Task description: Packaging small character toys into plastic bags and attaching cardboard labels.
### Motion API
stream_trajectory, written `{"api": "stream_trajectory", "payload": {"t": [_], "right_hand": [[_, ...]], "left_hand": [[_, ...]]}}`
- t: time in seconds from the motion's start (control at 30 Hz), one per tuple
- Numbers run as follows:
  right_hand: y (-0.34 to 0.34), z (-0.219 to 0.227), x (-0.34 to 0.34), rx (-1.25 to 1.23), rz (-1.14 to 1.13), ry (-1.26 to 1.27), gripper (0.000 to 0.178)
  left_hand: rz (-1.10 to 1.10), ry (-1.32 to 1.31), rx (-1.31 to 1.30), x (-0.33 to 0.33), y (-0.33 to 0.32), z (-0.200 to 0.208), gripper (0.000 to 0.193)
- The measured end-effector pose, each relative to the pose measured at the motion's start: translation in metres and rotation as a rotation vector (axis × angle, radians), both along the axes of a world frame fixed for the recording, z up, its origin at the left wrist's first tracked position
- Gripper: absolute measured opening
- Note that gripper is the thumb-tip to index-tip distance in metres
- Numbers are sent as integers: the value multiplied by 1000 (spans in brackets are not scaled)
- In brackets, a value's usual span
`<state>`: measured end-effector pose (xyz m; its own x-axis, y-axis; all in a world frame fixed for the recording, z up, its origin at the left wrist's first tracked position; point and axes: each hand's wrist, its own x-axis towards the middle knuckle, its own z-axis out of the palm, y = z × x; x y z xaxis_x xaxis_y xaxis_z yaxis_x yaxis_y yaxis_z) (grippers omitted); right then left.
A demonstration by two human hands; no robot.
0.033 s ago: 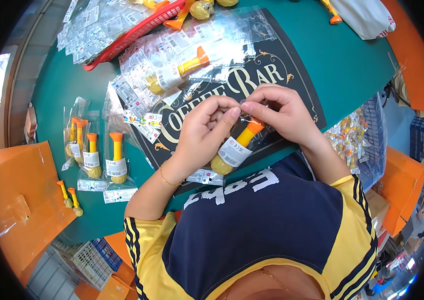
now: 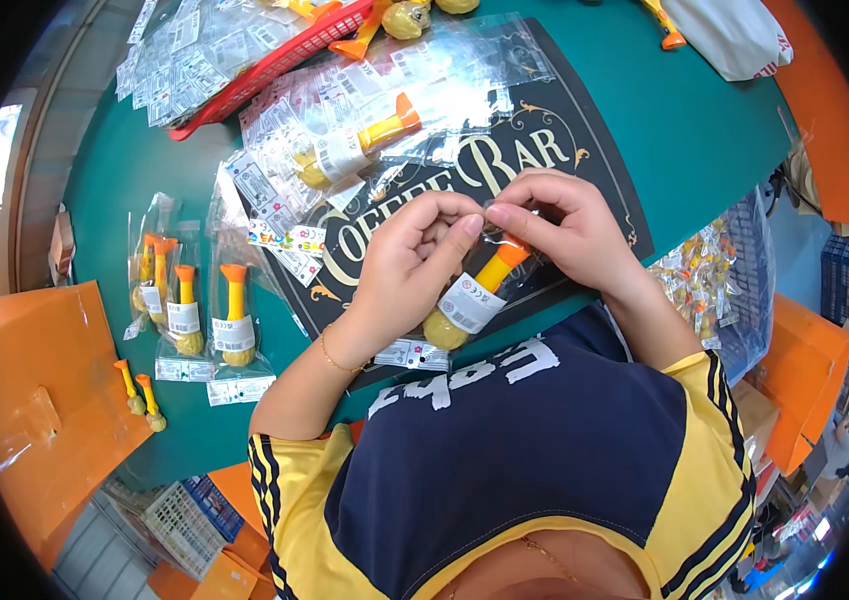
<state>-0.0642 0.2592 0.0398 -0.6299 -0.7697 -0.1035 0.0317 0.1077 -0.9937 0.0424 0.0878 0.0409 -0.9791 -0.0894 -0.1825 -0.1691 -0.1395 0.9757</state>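
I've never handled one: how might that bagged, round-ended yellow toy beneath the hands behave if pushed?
The toy may roll on its round yellow bulb. Its straight yellow stem is likely stiff. The shiny, wrinkled clear plastic bag around it probably slips and flops.

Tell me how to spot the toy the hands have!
Find the green table, then the black mat on it. Over the mat's near side, the left hand and right hand pinch a clear bag holding a yellow toy with an orange end. Only this toy is at the hands; the other toys lie apart from them.
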Motion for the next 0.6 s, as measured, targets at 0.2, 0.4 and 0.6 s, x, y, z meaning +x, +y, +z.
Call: {"api": "stream_trajectory", "payload": {"t": [0.2,0.4,0.6], "right_hand": [[16,-15,-14,169,-308,296,14],[51,-20,-40,178,-382,275,15],[168,-13,-114,549,-433,390,19]], "left_hand": [[13,88,-373,-2,-13,20,14],[195,443,-1302,-11,-49,33,21],[210,402,-1391,-13,-70,27,25]]}}
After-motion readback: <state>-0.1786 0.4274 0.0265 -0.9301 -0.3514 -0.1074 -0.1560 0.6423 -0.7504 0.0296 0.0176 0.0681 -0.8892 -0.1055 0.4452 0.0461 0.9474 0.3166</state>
